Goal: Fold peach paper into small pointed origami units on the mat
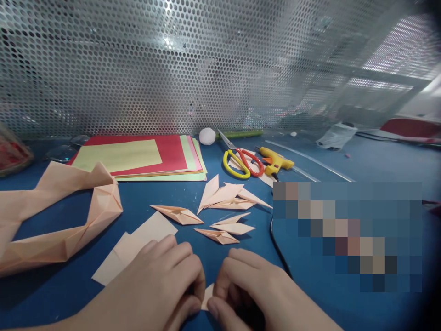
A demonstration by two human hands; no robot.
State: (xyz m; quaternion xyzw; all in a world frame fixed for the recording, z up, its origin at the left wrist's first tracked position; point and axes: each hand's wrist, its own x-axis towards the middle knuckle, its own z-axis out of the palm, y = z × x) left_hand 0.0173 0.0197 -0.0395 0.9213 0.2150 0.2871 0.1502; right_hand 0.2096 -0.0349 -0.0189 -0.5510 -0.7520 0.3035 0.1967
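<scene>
My left hand (161,285) and my right hand (251,289) are close together at the bottom of the view, fingers curled, pinching a small peach paper piece (207,295) between them on the blue table (310,285). Most of that piece is hidden under my fingers. Just beyond my hands lie several folded pointed peach paper shapes (220,207). Flat peach paper rectangles (138,243) lie under and left of my left hand.
A large folded peach paper ring (69,220) lies at the left. A stack of coloured paper sheets (144,158) is behind it. Yellow-and-red scissors (239,161), a yellow glue gun (275,162) with its black cable (279,253), and a white ball (207,136) sit near the perforated metal wall (206,59).
</scene>
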